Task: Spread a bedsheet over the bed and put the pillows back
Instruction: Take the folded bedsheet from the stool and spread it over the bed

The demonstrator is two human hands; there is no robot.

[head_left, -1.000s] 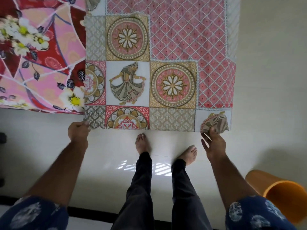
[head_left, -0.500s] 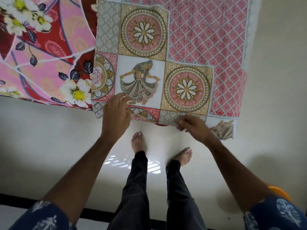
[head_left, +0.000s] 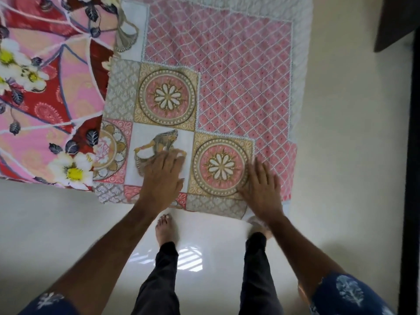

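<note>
Bedsheet (head_left: 238, 87) under apparently flat hands (head_left: 211, 178).

A bed (head_left: 301, 64) fills the far part of the scene, its near edge overhanging a pale glossy floor (head_left: 56, 223). Directly on it lies a patchwork bedsheet (head_left: 227, 71) with pink lattice, round medallions and a dancer figure, covering the right part down to the near edge. To its left lies a pink and red floral sheet (head_left: 45, 110) with white flowers; the patchwork overlaps its right edge
</note>
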